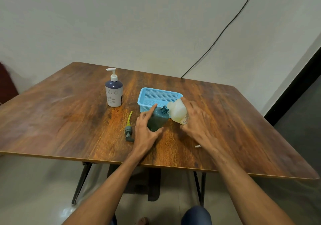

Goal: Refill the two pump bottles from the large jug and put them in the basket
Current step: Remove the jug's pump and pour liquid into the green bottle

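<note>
We steady teal bottle (158, 120), neck open, on tabletop (69, 120) just in front of basket (157, 95); left hand (144, 131) fingers curl round it. Right hand (196, 119) fingers clasp jug (178, 112), tilted, mouth at bottle neck. Pump (129, 129) lies beside left hand. White bottle (114, 92) stands far-left, pump on.

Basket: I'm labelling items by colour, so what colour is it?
Light blue; the basket shows best in the head view.
</note>
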`<action>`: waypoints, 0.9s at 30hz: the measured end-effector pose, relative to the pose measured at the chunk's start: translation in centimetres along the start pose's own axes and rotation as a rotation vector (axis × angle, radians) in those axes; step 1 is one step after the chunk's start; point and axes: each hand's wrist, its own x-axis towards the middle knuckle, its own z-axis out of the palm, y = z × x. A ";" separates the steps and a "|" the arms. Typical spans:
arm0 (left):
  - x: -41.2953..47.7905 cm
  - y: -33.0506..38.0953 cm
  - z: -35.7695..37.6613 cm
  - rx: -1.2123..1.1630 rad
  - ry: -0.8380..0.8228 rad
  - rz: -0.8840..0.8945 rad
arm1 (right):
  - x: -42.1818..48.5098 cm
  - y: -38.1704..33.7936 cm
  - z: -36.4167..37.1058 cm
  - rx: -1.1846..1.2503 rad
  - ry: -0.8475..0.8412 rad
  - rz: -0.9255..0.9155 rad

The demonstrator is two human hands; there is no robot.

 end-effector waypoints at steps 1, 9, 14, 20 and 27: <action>0.0 -0.1 0.0 0.003 0.000 0.000 | 0.0 0.0 -0.2 -0.011 -0.005 -0.003; 0.0 -0.4 0.2 0.026 -0.019 0.028 | 0.0 0.0 -1.2 -0.085 -0.039 -0.025; 0.1 -0.6 0.2 0.036 -0.031 0.034 | 0.0 0.1 -1.4 -0.097 -0.041 -0.034; 0.2 -0.7 0.3 0.032 -0.036 0.031 | 0.3 0.3 -1.3 -0.123 -0.041 -0.053; 0.2 -0.7 0.2 0.035 -0.045 0.056 | 0.6 0.5 -1.2 -0.147 -0.035 -0.064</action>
